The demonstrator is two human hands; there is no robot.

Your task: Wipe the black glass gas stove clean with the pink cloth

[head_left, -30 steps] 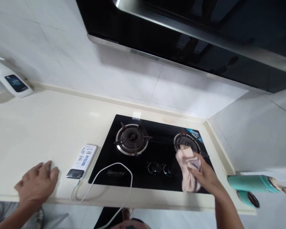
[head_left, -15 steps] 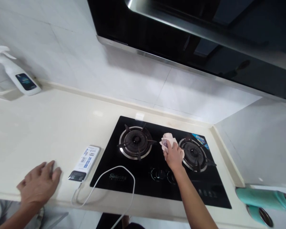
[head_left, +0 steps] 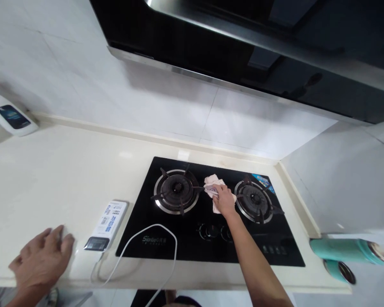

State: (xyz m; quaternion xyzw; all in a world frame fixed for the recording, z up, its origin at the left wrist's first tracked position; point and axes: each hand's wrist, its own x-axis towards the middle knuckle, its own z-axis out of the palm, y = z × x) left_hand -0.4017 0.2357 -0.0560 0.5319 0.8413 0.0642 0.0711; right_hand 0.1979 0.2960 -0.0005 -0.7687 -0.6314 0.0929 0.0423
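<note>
My right hand presses a pale pink cloth onto the black glass gas stove, between its two burners. Fingers are curled over the cloth and hide part of it. To the cloth's left is the left burner; the right burner lies just beyond my hand on the other side. My left hand rests flat on the cream countertop near its front edge, fingers apart, holding nothing.
A white power bank with a white cable lies left of the stove; the cable loops over its front corner. A spray bottle stands at the back left. Teal containers are at the right. A black range hood hangs above.
My right hand has slid the cloth leftward across the glass, away from the right burner towards the left one. My left hand stays on the countertop. The camera view has shifted slightly.
</note>
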